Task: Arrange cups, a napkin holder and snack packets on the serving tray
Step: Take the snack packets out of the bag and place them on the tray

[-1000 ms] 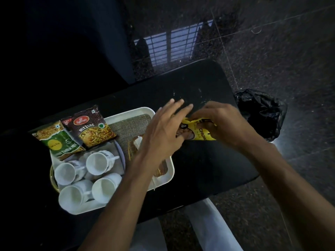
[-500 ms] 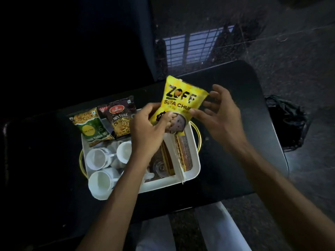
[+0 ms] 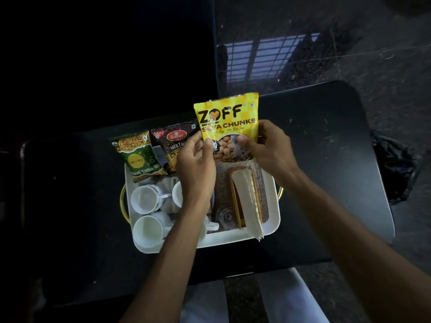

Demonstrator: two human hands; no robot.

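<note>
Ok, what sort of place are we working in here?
Likely a dim room in a home or office: a black table on polished dark stone floor mirroring a barred window, and a white serving tray with cups and snack packets.

The white tray [image 3: 228, 238] is crowded. Cups [image 3: 144, 199] fill its left half, and a napkin holder [image 3: 245, 197] stands upright in its right half. A green packet [image 3: 137, 157] and a dark red packet [image 3: 172, 148] lean across its far left corner. My left hand [image 3: 197, 164] and right hand [image 3: 271, 148] hold a yellow packet [image 3: 227, 122] over its far edge. Bare black tabletop [image 3: 321, 159] stretches to the tray's right.
</note>
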